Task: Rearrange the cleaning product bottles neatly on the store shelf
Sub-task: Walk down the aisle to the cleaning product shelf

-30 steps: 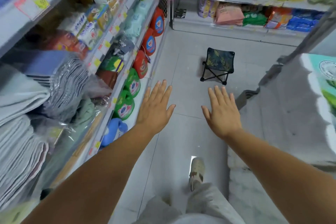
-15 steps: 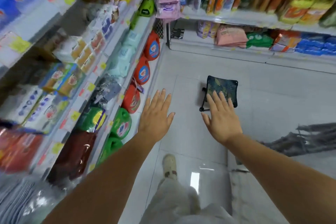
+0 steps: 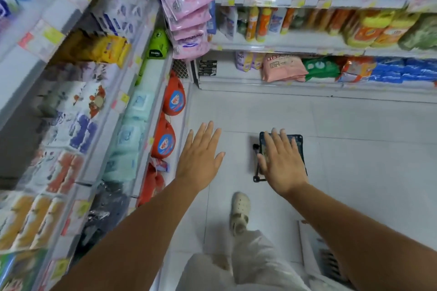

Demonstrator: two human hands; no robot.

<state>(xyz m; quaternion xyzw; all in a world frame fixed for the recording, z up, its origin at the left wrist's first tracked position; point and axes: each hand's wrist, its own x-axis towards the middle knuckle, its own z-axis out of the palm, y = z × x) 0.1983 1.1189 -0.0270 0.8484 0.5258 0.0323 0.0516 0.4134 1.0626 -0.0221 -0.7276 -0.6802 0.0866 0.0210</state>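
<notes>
Red detergent bottles [image 3: 174,99] stand in a row on the bottom shelf at my left, another red bottle [image 3: 163,140] closer to me. Orange and yellow cleaning bottles [image 3: 262,23] line the far shelf ahead, with big yellow jugs [image 3: 376,30] to their right. My left hand [image 3: 199,158] is stretched out flat over the aisle floor, fingers apart, holding nothing, just right of the red bottles. My right hand [image 3: 281,158] is also flat and empty, held in front of a small folding stool [image 3: 298,146].
Shelves of tissue packs [image 3: 78,130] and pale wipes packs [image 3: 128,142] fill the left side. Pink packets [image 3: 189,4] hang at the corner. Bagged goods [image 3: 283,68] lie on the far bottom shelf. White tiled floor [image 3: 354,149] runs ahead; my foot [image 3: 240,212] is stepping forward.
I have walked forward along the aisle. The green bottles have dropped out of view, the far shelf is nearer, and the stool now sits under my right hand. Both hands stay open.
</notes>
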